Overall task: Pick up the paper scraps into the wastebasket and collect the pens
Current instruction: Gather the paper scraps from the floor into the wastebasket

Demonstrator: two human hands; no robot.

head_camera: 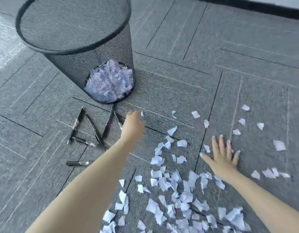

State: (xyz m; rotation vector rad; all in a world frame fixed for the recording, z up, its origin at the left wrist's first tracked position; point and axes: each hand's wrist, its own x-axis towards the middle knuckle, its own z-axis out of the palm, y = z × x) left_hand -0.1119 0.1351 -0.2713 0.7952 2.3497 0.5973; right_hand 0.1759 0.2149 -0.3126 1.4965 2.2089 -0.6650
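head cam, nearest you: thick spread of white paper scraps (175,195) on grey carpet (246,52), thinning out toward the far right. your right hand (225,158) lies flat on the carpet w/ fingers spread wide, scraps close around it. your left hand (133,124) reaches fwd, fingers curled, pinching 1 small scrap (142,113) at its tip. left of that arm, black pens (88,130) lie loose on the floor. beyond them, black mesh wastebasket (74,49) w/ crumpled paper at its bottom.

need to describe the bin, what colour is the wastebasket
Black wire mesh wastebasket, seen best in the head view.
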